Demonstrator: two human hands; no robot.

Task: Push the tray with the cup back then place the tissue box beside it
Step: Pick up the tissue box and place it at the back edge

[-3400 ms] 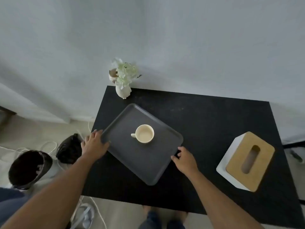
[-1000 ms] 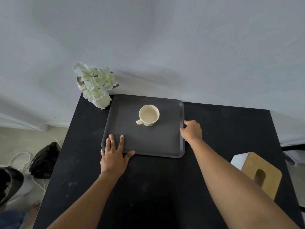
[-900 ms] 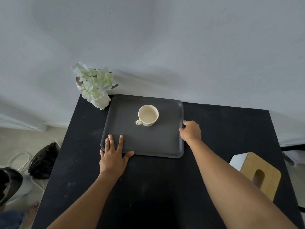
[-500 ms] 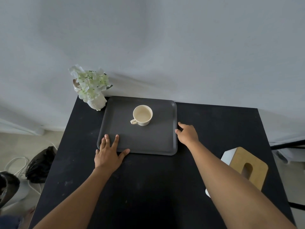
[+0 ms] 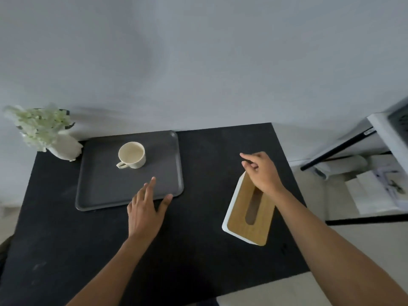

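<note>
The dark grey tray (image 5: 106, 191) lies at the back left of the black table (image 5: 198, 257), against the wall, with the cream cup (image 5: 132, 155) standing on it. My left hand (image 5: 148, 208) hovers at the tray's front right edge, fingers apart, holding nothing. The tissue box (image 5: 245, 219), white with a wooden slotted lid, sits on the table's right side, well apart from the tray. My right hand (image 5: 261, 171) is over the box's far end with fingers loosely curled, gripping nothing.
A white vase of pale flowers (image 5: 50, 138) stands at the table's back left corner, just left of the tray. The wall runs right behind the table. To the right, off the table, is a white shelf unit (image 5: 379, 173) with papers.
My right hand has left the tray's right edge and moved right, over the tissue box. My left hand has slid right along the tray's front edge. The view has shifted right.
</note>
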